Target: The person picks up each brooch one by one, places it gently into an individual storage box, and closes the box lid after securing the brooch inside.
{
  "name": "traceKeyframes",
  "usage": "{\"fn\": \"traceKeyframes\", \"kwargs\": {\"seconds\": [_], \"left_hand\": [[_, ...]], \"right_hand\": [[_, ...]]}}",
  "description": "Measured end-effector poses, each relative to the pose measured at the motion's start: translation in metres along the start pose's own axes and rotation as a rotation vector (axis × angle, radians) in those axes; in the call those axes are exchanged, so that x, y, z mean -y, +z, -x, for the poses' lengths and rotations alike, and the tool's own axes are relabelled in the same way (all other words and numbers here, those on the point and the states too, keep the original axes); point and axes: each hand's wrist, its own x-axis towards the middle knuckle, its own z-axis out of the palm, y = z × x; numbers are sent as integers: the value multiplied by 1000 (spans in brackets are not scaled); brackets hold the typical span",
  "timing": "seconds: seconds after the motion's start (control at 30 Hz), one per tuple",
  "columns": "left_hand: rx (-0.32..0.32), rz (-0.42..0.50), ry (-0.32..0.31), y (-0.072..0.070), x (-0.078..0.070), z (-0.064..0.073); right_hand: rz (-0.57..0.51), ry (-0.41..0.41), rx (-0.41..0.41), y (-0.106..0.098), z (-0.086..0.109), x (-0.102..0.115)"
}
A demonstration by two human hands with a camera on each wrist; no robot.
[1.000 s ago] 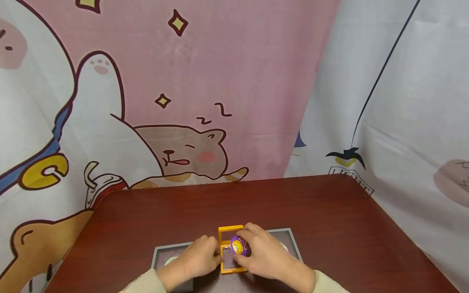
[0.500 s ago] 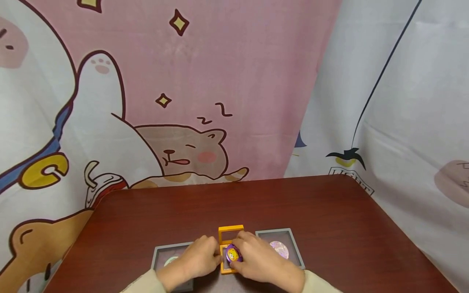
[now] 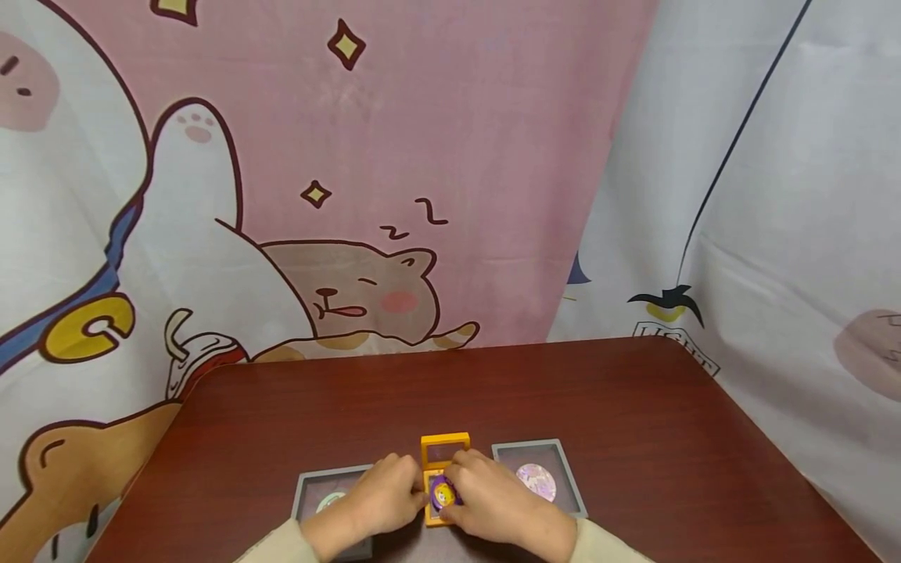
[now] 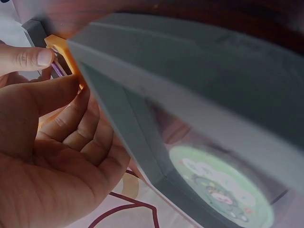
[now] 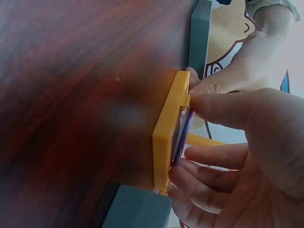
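Observation:
A small yellow hinged display case [image 3: 446, 439] stands open on the table, its lid raised at the back. My right hand [image 3: 493, 500] holds a round purple badge [image 3: 443, 493] with a yellow cartoon face by its edges, thumb on one side and fingertips on the other. In the right wrist view the badge [image 5: 183, 137] lies almost flat against the film inside the yellow frame [image 5: 166, 128]. At the case's left edge, my left hand [image 3: 387, 493] pinches the frame between thumb and fingers; in the left wrist view its other fingers are curled below.
To the left, partly behind my left hand, is a grey display frame [image 3: 299, 493] with a round green badge [image 4: 221, 187] inside. Another grey frame [image 3: 524, 445] with a pink round badge [image 3: 537, 482] lies to the right. A cartoon-printed curtain [image 3: 507, 156] hangs behind the table.
My right hand has moved left and slightly down with the purple badge, bringing it from above the case down into its frame. The pink badge came into sight. My left hand stays put.

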Motion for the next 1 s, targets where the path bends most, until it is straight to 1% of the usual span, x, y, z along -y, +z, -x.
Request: {"fn": "traceKeyframes", "kwargs": {"seconds": [0.13,0.27,0.37,0.47,0.6,0.73,0.83,0.9,0.97,1.0], "left_hand": [[-8,7,8,0,1,1],[1,23,-5,0,1,1],[5,25,-13,-1,1,1],[0,25,-4,-1,1,1],[-4,26,0,-2,1,1],[-6,20,-5,-2,0,2],[-11,9,-4,-1,0,2],[-14,4,-5,0,0,2],[-15,7,-7,0,0,1],[-15,8,-8,1,0,1]], "right_hand": [[-5,8,15,-1,-2,2],[-9,11,19,0,-2,1],[-28,15,19,-1,-1,0],[-59,28,7,-5,1,-2],[-127,40,-41,-17,3,-6],[-168,46,-121,-32,2,-10],[-134,65,-205,-39,1,-13],[-109,84,-246,-41,-1,-16],[-97,98,-264,-41,-2,-18],[-97,108,-258,-40,-3,-19]]}}
